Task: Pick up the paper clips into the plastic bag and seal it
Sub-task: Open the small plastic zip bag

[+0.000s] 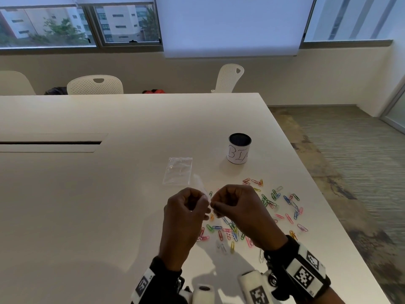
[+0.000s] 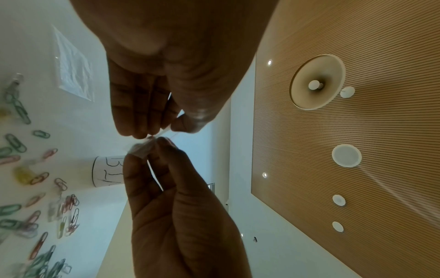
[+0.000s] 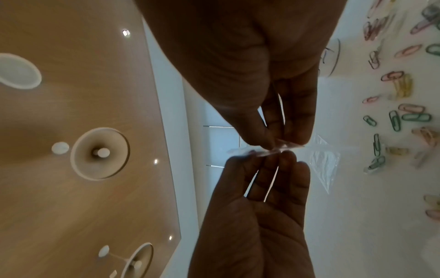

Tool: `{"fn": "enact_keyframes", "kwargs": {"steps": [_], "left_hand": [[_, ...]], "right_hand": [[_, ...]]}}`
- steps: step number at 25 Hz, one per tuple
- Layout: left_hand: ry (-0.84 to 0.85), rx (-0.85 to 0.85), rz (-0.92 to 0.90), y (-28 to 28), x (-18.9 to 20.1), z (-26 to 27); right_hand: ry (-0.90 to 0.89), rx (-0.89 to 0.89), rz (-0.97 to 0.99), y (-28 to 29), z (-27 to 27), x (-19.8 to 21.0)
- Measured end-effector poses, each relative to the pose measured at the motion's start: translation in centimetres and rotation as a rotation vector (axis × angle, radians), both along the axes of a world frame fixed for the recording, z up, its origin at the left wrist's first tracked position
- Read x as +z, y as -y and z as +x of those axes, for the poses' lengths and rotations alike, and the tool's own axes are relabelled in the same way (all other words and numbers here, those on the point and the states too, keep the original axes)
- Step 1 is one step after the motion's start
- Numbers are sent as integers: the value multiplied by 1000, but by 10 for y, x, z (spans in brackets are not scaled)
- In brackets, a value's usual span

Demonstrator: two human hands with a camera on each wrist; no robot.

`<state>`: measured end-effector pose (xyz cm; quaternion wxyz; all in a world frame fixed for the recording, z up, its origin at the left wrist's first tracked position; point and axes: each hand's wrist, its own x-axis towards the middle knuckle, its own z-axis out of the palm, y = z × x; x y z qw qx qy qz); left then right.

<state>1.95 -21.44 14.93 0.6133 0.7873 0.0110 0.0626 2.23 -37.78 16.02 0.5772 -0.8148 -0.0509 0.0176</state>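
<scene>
Both hands are raised a little above the white table [image 1: 109, 194] and meet fingertip to fingertip. My left hand [image 1: 205, 205] and right hand [image 1: 217, 207] each pinch the top edge of a small clear plastic bag [image 1: 210, 204]. The left wrist view shows the left hand [image 2: 161, 131] above and the bag's crumpled edge [image 2: 142, 148] between the two hands. In the right wrist view the right hand [image 3: 281, 143] pinches the same edge [image 3: 273, 150]. Several coloured paper clips [image 1: 274, 200] lie scattered on the table under and right of the hands. Whether the bag holds any clips is hidden.
A second clear bag [image 1: 178, 171] lies flat on the table beyond the hands. A dark cup [image 1: 239, 149] with a white label stands at the back right. The table's right edge [image 1: 328, 216] runs close to the clips. White chairs [image 1: 95, 85] stand behind the table.
</scene>
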Motion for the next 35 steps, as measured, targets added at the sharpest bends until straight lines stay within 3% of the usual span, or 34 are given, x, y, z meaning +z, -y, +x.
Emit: {"fn": "enact_keyframes", "kwargs": {"steps": [4, 19, 22, 29, 35], "left_hand": [[-19, -18, 14, 3, -3, 2], [43, 43, 185, 5, -12, 5], [72, -2, 258, 6, -11, 1], [174, -35, 352, 6, -4, -2], [170, 71, 391, 3, -1, -1]], "right_hand": [[72, -30, -85, -3, 5, -3], [-93, -113, -85, -5, 3, -8], [7, -72, -176, -7, 4, -7], [136, -77, -128, -8, 9, -1], [148, -168, -367, -4, 13, -1]]}}
